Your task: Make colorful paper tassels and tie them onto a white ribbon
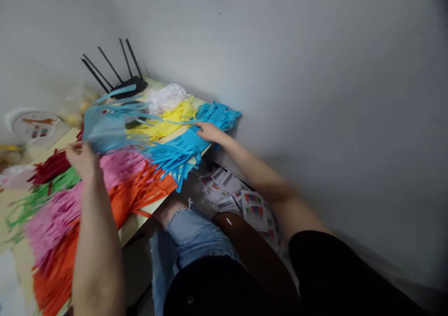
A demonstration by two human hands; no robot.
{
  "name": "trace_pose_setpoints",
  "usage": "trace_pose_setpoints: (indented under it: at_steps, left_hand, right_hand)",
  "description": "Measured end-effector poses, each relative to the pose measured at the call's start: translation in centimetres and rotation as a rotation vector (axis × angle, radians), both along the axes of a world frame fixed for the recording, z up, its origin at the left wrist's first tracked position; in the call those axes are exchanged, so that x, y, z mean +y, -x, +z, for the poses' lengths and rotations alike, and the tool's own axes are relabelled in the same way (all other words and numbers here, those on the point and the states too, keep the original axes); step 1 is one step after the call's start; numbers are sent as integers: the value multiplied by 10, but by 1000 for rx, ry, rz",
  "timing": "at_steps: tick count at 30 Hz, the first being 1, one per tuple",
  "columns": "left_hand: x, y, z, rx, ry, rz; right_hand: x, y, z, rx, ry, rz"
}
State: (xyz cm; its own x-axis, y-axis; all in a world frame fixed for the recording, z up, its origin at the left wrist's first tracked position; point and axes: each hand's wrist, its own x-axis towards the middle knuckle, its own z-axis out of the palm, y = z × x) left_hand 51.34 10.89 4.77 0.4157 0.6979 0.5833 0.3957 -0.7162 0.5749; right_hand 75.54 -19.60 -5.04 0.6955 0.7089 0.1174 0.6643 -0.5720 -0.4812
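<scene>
A light blue fringed sheet, blurred by motion, hangs from my left hand, whose fingers are closed on its lower left edge. Its loose strips trail to the right over a yellow fringed bundle. My right hand reaches to the table's right end, its fingertips pinched at a brighter blue fringed sheet. Behind that hand lies another blue fringed bundle. Below and between my hands are pink fringe and orange fringe.
A black router with upright antennas stands at the table's far corner, beside white stringy material. Red fringe and green fringe lie at left. Printed packets fill the space below, beside a brown chair seat. A wall borders the right.
</scene>
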Motion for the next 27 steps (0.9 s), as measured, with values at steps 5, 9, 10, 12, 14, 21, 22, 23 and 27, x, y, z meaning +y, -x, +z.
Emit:
trace_pose_setpoints:
  at_steps: [5,9,10,12,14,21,22,23,27]
  left_hand:
    - [13,128,54,-45,-139,331]
    - [-33,197,79,303,-313,303]
    - [-48,207,81,359,-317,282]
    - [-74,224,80,408,-310,199]
    - [-92,240,76,387,-278,92]
    - [-85,284,55,506,-164,262]
    - [-81,281,53,531,-185,253]
    - [-79,275,53,536,-206,191]
    - [-79,236,56,386,-167,-235]
  right_hand:
    - [5,39,33,-102,-93,11]
    - [43,133,98,-302,-425,334]
    - [56,163,115,-354,-494,468]
    - [82,220,144,-446,-526,720]
    - [106,263,162,-504,-490,860]
    - [137,299,192,-518,-2,850]
    - [135,301,197,-535,55,824]
    - [132,304,202,-555,101,807]
    - [116,309,221,-588,179,835]
